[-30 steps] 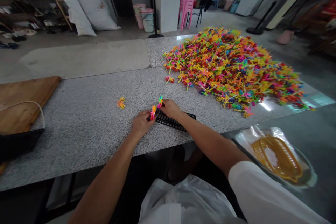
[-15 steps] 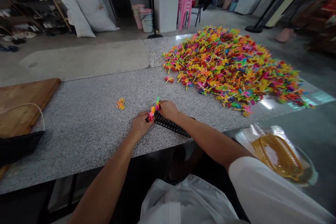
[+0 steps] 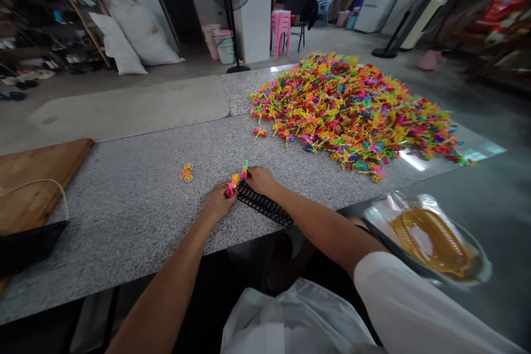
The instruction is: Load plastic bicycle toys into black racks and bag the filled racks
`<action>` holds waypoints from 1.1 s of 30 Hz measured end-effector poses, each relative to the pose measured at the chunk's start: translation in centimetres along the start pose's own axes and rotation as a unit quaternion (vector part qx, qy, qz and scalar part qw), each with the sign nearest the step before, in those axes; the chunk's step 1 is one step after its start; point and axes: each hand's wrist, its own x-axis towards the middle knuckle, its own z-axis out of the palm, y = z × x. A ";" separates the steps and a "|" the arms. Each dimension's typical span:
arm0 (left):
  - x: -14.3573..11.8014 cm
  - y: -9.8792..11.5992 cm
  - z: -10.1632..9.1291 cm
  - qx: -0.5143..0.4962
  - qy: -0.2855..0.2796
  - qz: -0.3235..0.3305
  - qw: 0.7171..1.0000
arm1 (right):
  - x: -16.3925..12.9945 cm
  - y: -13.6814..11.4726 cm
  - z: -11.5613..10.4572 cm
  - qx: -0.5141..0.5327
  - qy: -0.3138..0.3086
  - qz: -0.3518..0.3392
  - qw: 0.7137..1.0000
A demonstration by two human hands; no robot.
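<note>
My left hand point(image 3: 218, 202) is closed at the left end of a black slotted plastic rack point(image 3: 267, 206), its fingers pinching a small pink-and-orange plastic toy piece point(image 3: 233, 183). Close beside it, my right hand point(image 3: 262, 180) is closed over the rack's far edge. A slim pink-and-green plastic piece point(image 3: 244, 169) sticks up from its fingertips. The fingers partly cover both pieces, so their full shapes are hidden. To the left on the speckled stone table point(image 3: 136, 199) lies a loose yellow-and-orange toy piece point(image 3: 187, 172) with ring-like wheels.
A large heap of bright plastic toy pieces point(image 3: 344, 110) covers the table's far right. A wooden board point(image 3: 45, 177) and a black container point(image 3: 31, 243) are at the left. Yellow baskets point(image 3: 431, 240) sit low at my right. A standing fan point(image 3: 228, 5) is beyond the table.
My view has tilted and shifted slightly, so everything sits lower and more to the left. Both hands keep their pinch at the rack's left end, and more of the rack shows under my right forearm.
</note>
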 end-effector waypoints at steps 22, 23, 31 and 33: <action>-0.9 0.5 0.1 -0.095 0.075 -0.043 0.992 | -0.9 -0.6 0.4 0.037 -0.002 0.042 0.998; -1.0 0.7 0.0 -0.111 0.098 -0.025 0.989 | -1.0 -0.6 0.4 0.038 -0.002 0.042 0.998; 1.0 5.8 -1.3 0.109 0.143 0.059 0.982 | -1.1 -0.3 0.9 0.051 0.015 0.037 0.998; 1.9 6.6 -1.5 0.138 0.126 0.049 0.981 | -1.1 -0.2 1.0 0.055 0.017 0.031 0.998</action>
